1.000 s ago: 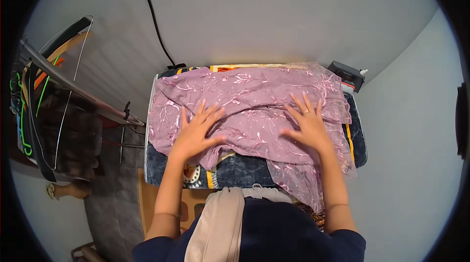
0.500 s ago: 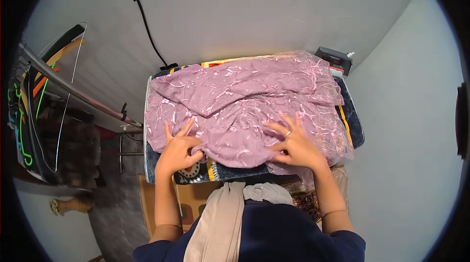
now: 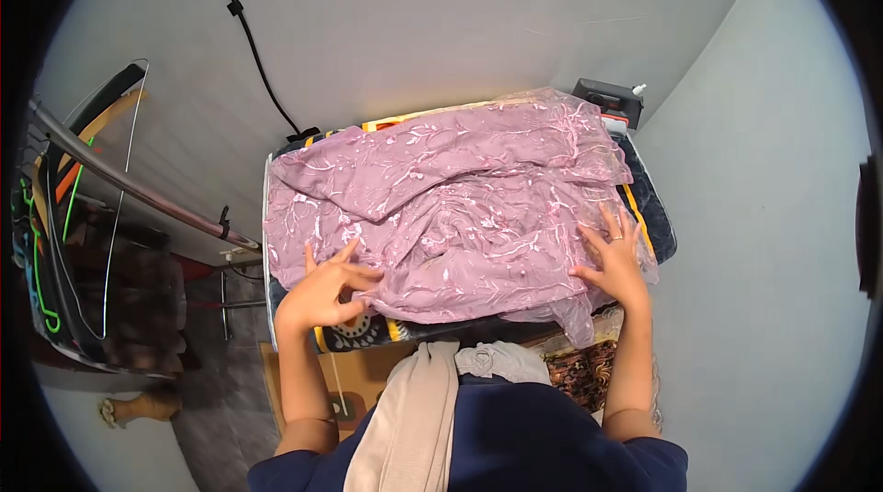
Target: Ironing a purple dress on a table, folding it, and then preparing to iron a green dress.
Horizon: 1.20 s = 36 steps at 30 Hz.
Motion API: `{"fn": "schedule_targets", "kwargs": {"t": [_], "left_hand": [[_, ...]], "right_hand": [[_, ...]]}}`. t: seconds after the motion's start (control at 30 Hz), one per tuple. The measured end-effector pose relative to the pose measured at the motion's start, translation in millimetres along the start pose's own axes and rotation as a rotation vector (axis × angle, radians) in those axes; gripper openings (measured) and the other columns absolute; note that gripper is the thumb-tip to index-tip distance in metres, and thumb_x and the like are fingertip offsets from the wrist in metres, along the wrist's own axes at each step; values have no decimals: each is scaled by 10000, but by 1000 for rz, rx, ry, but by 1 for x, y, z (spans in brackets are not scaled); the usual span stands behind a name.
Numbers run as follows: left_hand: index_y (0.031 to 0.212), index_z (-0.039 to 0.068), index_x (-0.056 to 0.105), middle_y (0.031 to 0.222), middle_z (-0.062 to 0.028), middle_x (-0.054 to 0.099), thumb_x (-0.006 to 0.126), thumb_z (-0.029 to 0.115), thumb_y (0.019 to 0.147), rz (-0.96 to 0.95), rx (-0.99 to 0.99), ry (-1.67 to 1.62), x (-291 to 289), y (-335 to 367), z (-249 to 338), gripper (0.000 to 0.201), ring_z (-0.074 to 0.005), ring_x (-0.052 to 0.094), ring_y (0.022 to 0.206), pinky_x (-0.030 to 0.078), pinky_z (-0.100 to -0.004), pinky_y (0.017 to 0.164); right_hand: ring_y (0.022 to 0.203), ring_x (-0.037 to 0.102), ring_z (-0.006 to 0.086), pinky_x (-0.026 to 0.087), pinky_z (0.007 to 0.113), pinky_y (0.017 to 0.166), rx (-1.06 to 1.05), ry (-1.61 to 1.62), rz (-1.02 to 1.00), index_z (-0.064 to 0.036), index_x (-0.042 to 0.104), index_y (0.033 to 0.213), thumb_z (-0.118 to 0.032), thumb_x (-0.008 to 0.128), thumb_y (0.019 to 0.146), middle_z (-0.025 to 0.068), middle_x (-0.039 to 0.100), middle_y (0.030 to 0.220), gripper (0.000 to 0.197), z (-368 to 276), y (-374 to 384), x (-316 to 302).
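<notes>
step in hand seems spreading mauve sheer embroidered cloth (image 3: 460,202); next move likely calls for gentle outward smoothing. cloth lies between my left hand (image 3: 319,295) and right hand (image 3: 616,268) and beyond both, over dark-blue fabric-covered worktop (image 3: 653,193). right splayed wide on it; left at near edge, can't tell if pinching.

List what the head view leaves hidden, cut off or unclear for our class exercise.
In the head view:
- Dark blue patterned plush cloth: mostly hidden by the sheer pink embroidered garment.
- Bare left grip: its own bulk hides whether it pinches fabric.
- Long black wall cable: upper end cut off by the top edge.
- Dark grey boxy device: fine details too small.
</notes>
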<state>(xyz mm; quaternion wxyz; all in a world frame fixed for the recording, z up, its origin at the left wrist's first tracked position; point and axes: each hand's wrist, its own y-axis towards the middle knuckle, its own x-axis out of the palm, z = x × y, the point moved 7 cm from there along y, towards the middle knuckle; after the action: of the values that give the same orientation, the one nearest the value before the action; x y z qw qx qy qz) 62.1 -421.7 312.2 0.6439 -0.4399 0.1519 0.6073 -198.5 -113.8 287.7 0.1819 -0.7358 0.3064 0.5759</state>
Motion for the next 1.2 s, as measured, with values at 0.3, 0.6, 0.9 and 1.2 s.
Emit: {"fn": "schedule_targets", "kwargs": {"t": [0.3, 0.6, 0.9, 1.2], "left_hand": [[1380, 276, 446, 1471, -8, 376, 502, 506, 887, 643, 163, 565, 6, 71, 58, 546, -289, 220, 1416, -5, -749, 1008], [1223, 280, 608, 1482, 26, 359, 602, 433, 820, 198, 579, 441, 78, 107, 111, 431, -306, 127, 1441, -37, -793, 966], [946, 322, 746, 1501, 72, 330, 661, 350, 791, -170, 636, 149, 50, 62, 101, 180, -358, 30, 1447, -72, -786, 965], [1141, 349, 649, 1406, 92, 445, 759, 326, 670, 493, 568, 583, 27, 108, 92, 484, -210, 230, 1416, 43, -775, 1006]], "right_hand": [[1400, 102, 458, 24, 627, 1103, -48, -27, -123, -149, 526, 1318, -572, 807, 526, 142, 237, 1517, 941, -36, -3, -2], [1401, 130, 428, 14, 636, 1098, -139, 149, 31, -158, 717, 1005, -365, 761, 710, 97, 302, 1495, 363, -58, 2, 7], [1395, 159, 423, 37, 611, 1112, 20, 104, 43, -229, 697, 1098, -416, 778, 669, 110, 316, 1484, 475, -23, -6, -4], [1393, 184, 403, 33, 665, 1087, -154, 55, 25, -146, 679, 1126, -564, 753, 620, 132, 338, 1461, 661, -74, 8, 18]]}}
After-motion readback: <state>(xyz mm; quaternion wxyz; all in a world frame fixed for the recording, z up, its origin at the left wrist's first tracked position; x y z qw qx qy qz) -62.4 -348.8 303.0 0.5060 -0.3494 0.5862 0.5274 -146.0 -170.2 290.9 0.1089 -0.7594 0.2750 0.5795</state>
